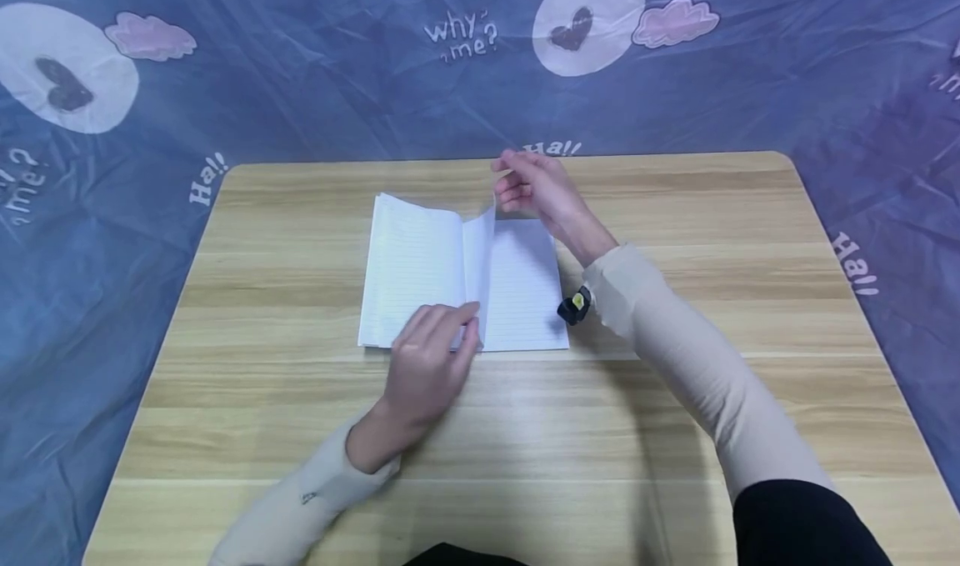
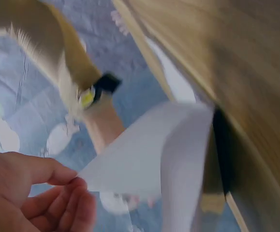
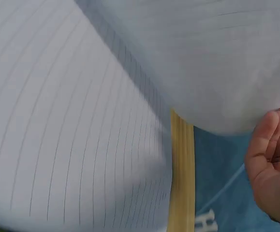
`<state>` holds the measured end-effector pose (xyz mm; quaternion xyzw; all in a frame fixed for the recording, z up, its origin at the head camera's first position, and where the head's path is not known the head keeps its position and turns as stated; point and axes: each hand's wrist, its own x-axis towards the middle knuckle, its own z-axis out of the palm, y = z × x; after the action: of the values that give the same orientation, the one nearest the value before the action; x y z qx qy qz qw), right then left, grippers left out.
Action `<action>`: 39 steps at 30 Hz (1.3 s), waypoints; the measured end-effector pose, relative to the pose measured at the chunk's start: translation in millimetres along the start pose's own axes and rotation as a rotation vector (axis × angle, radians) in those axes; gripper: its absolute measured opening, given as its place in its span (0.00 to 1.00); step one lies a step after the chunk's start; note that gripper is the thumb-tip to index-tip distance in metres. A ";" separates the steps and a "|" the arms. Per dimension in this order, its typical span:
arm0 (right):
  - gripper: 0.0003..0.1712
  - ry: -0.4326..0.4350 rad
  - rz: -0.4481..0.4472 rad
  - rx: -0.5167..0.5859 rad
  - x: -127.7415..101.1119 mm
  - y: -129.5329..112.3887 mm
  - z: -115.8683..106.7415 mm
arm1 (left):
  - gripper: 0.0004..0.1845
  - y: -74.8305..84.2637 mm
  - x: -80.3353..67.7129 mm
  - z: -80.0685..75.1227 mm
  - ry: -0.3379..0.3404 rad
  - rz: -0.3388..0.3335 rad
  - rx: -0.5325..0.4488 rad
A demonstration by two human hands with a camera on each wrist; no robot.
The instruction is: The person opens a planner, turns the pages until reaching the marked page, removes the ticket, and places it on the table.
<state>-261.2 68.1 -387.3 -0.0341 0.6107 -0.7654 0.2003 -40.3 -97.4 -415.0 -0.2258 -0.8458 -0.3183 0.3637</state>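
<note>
The worktop (image 1: 675, 433) is being viewed from overhead, while the notebook (image 1: 420, 266) is being framed closely by both wrist views.

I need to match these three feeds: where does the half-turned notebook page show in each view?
Head: the upright page stands at the notebook's spine, centre of the picture, with the left hand at its near edge.
Left wrist: the page curls across the centre, above the left hand's fingers.
Right wrist: the page arches across the top, beside the right hand.
Shared landmark: the wooden table.
</note>
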 end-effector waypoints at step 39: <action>0.09 -0.078 -0.390 -1.465 -13.8 37.4 -77.1 | 0.05 -61.0 -40.1 -47.6 -0.569 -0.681 0.322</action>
<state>-261.5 137.4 -439.6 -0.2930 0.9382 -0.1840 0.0090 -29.9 -179.3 -442.9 0.0454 -0.9764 -0.2098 0.0226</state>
